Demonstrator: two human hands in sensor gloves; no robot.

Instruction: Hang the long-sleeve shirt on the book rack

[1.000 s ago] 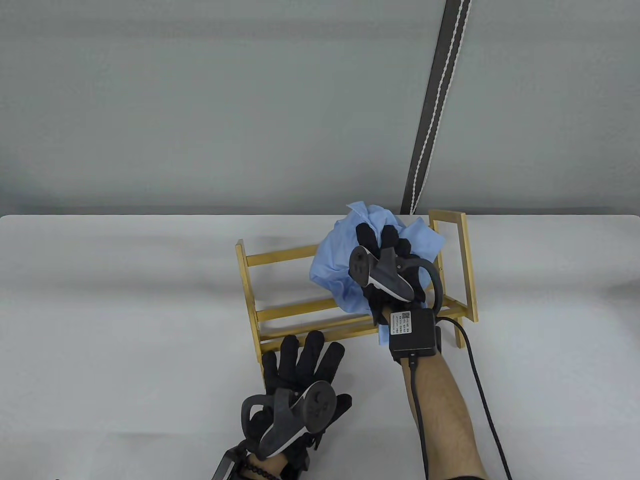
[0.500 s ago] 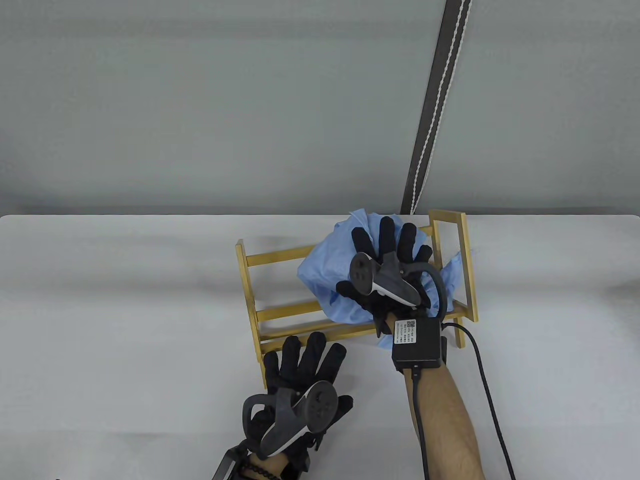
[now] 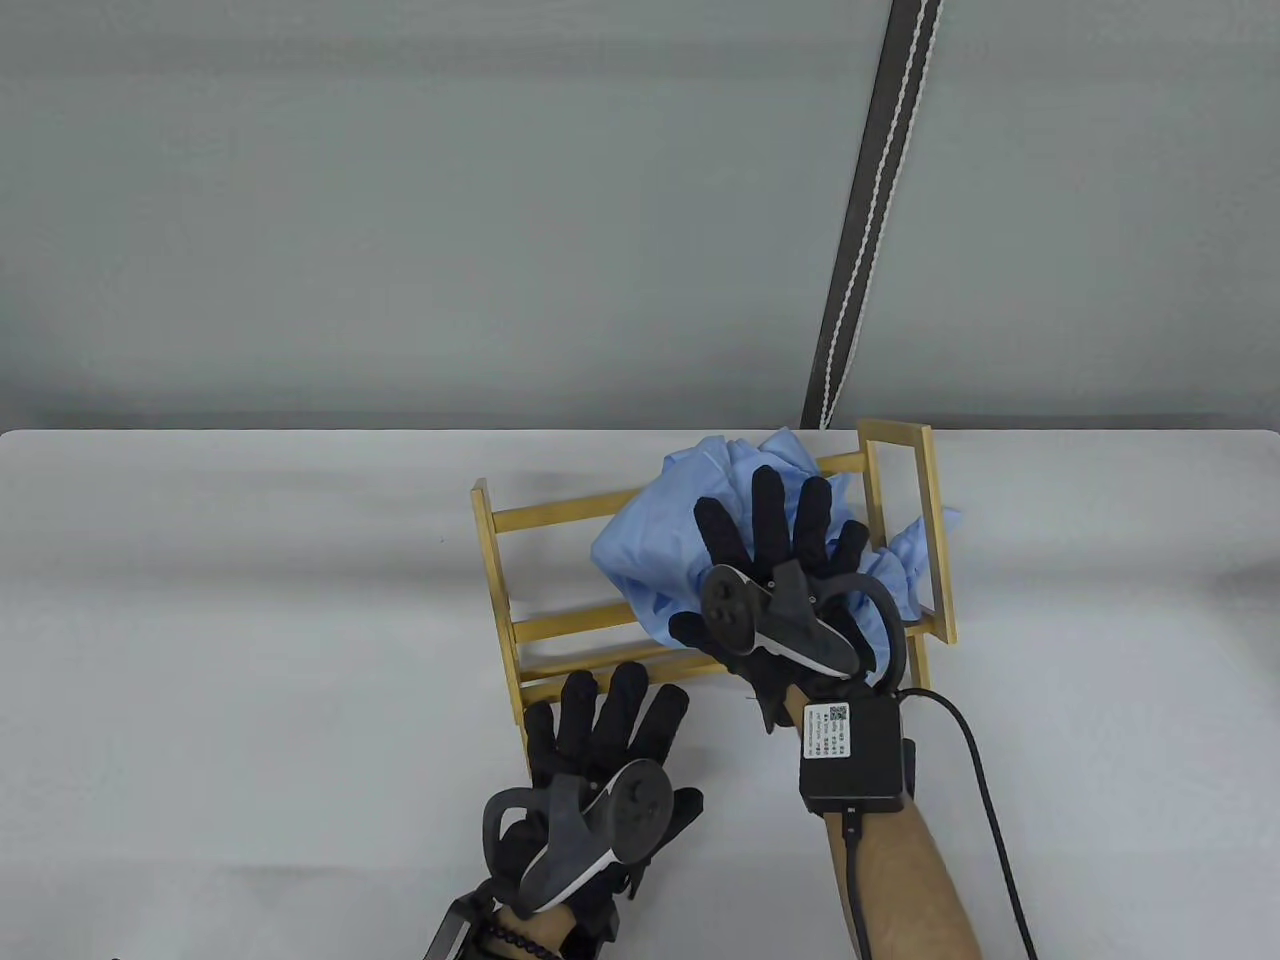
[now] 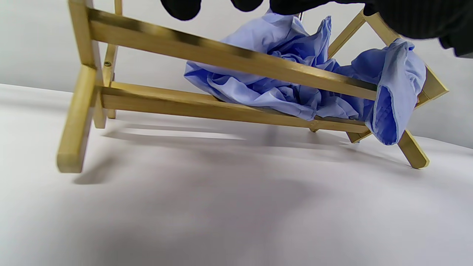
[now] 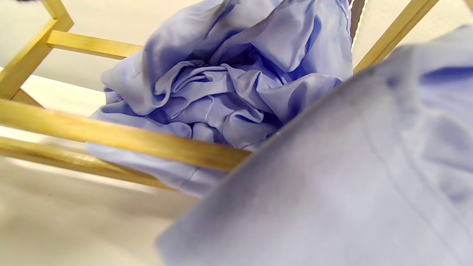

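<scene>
The light blue long-sleeve shirt [image 3: 650, 530] lies bunched in the right half of the wooden book rack [image 3: 560, 515], heaped against the upper back rail and sagging between the rails, with a fold, perhaps a sleeve, poking out past the right end frame; in the left wrist view one fold droops over the front rail near that end [image 4: 395, 99]. The right hand [image 3: 775, 560] is spread, all fingers splayed and nothing pinched, and hovers over or lightly on the crumpled cloth; whether the palm actually touches it I cannot tell. An unclenched hand over the pile reads as letting the shirt settle under its own weight instead of dragging it back out. The left hand [image 3: 605, 745] is also flat and spread, its fingertips reaching the rack's lower front rail near the left leg, most likely to brace the light frame so it does not tip or slide while cloth is loaded at the other end. The rack stands on the white table [image 3: 250, 620], a dark strap with white stitching [image 3: 870, 200] hanging behind it. The shirt is on the rack but crumpled, so the hang looks nearly done though untidy
</scene>
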